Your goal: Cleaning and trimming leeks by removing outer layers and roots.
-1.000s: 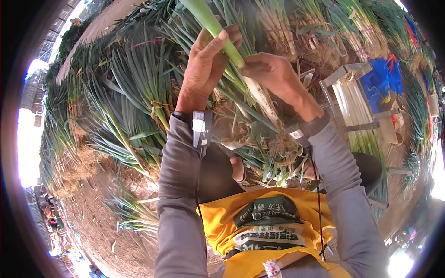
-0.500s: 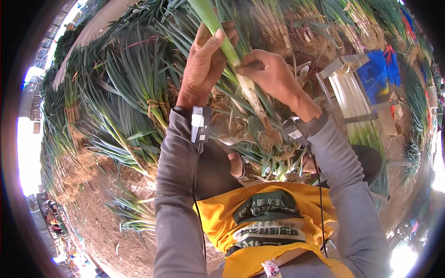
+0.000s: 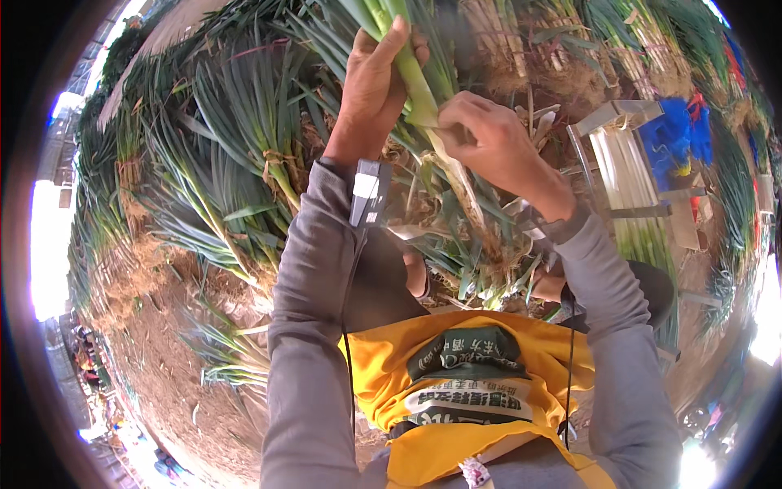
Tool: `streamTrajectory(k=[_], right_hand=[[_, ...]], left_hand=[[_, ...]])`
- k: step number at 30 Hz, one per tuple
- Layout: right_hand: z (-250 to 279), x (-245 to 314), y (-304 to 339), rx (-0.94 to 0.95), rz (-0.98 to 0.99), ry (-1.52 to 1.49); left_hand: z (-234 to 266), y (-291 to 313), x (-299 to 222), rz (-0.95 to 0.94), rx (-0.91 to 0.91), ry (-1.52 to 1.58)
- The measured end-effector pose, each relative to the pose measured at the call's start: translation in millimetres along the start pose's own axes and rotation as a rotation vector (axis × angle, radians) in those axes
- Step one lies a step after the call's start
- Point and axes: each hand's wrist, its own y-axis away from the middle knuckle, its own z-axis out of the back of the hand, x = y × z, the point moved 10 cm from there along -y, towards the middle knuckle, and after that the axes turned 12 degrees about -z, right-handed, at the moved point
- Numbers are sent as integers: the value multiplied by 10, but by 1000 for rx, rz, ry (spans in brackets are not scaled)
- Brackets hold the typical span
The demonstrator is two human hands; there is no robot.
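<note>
My left hand (image 3: 376,85) is wrapped round the green upper part of a long green onion (image 3: 420,98), its thumb lying along the stalk. The onion slants down to the right, with pale shank and brownish roots (image 3: 494,254) at the lower end. At mid-stalk my right hand (image 3: 487,134) is closed, thumb and forefinger pinching the edge of an outer leaf layer (image 3: 437,130). That layer stands slightly away from the stalk there. The exact fingertip contact is partly hidden.
Bundled green onions (image 3: 244,122) lie thickly at the left and far side. A metal-framed rack (image 3: 623,159) holding cleaned white stalks stands at the right, beside blue plastic (image 3: 673,143). Leaf trimmings (image 3: 456,285) litter the ground between my feet. A loose bunch (image 3: 232,350) lies at lower left.
Both hands have shifted a little to the right with the green onion. My left hand has risen slightly, and the outer layer at my right fingers now flares out from the stalk.
</note>
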Motion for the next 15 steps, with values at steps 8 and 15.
streamTrajectory(k=[8,15], right_hand=[[-204,-287,631,303,-112,-67],[-1180,-2123,3233,964,-519,335]], left_hand=[[388,-197,-289,-70,-52,38],[307,-267,-585,-262,-24,-139]])
